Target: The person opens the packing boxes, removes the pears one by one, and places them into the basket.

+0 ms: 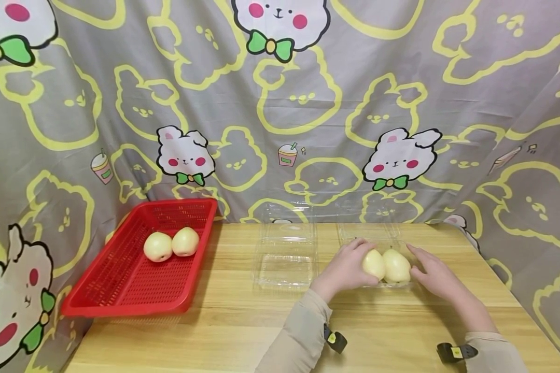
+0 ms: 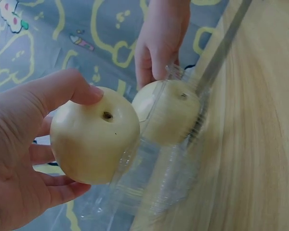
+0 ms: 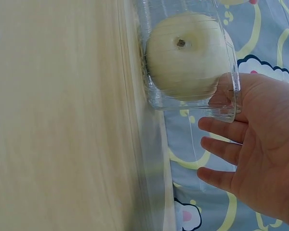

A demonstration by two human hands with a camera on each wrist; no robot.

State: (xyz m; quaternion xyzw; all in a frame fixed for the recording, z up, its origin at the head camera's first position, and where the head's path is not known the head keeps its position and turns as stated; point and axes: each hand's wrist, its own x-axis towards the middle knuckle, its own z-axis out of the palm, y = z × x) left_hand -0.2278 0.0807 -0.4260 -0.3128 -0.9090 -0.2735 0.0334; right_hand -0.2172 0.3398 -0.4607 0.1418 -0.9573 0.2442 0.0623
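My left hand (image 1: 347, 267) grips a pale yellow pear (image 2: 94, 137), thumb on top and fingers beneath. This pear is at the left part of a clear plastic box (image 1: 396, 284); whether it touches the bottom cannot be told. Beside it, a second pear (image 1: 396, 266) sits in the box, seen through the plastic wall in the right wrist view. My right hand (image 1: 436, 274) holds the box's right end, with thumb and forefinger at the rim (image 3: 237, 96) and the other fingers spread below. Part of the forefinger is blurred behind the plastic.
Two more pears (image 1: 171, 244) lie in a red plastic basket (image 1: 135, 305) at the left. Another clear box (image 1: 287, 269), lid raised, stands between basket and hands. A patterned curtain (image 1: 280, 114) hangs behind the wooden table (image 1: 224, 331).
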